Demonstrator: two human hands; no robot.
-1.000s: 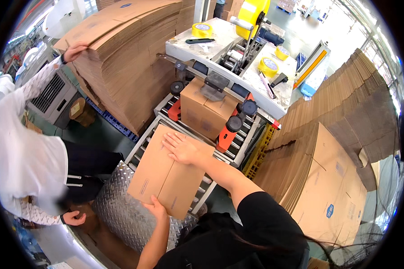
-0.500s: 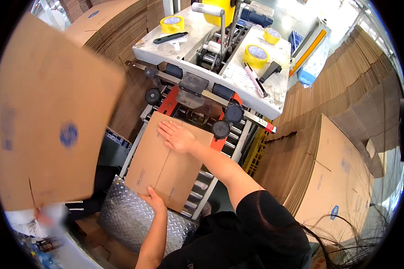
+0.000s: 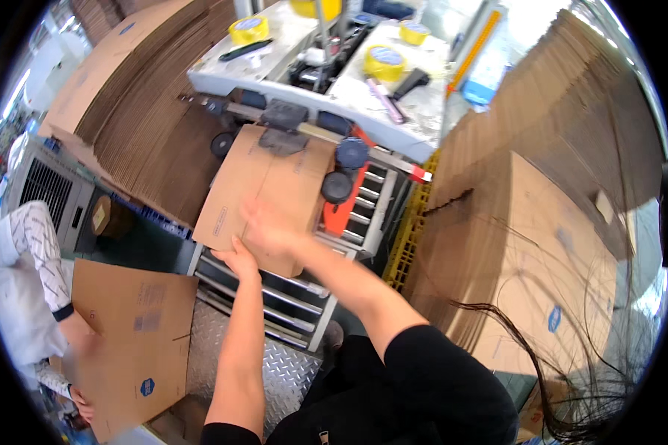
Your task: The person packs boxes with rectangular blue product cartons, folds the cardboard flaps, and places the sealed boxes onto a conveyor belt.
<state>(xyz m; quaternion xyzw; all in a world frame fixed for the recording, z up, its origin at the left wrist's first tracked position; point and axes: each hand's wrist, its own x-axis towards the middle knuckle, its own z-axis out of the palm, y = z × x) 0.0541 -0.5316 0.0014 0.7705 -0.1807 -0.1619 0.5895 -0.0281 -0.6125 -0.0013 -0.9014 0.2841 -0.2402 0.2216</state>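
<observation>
A closed brown cardboard box [image 3: 278, 174] lies on the roller conveyor [image 3: 293, 320], its far end under the taping machine's dark front plate [image 3: 283, 115]. My left hand [image 3: 239, 261] holds its near left edge, thumb up against the top and the other fingers at the side. My right hand [image 3: 273, 228], smeared by motion, is over the near part of the top with its fingers stretched out; whether it touches the cardboard cannot be made out. Two dark round rollers [image 3: 338, 187] stand close to the box's right side.
Yellow tape rolls [image 3: 384, 62] and cutters lie on the machine's white top [image 3: 416, 122]. Flat cardboard stacks [image 3: 145, 133] rise at left, with more cardboard [image 3: 557, 274] at right. A co-worker's hands [image 3: 82, 337] hold a cardboard sheet [image 3: 137, 326] at lower left, beside a metal tread plate [image 3: 286, 371].
The box has gone forward under the machine's front plate, and my left hand has moved with it. My right hand has shifted toward its near end. The co-worker's cardboard has swung down.
</observation>
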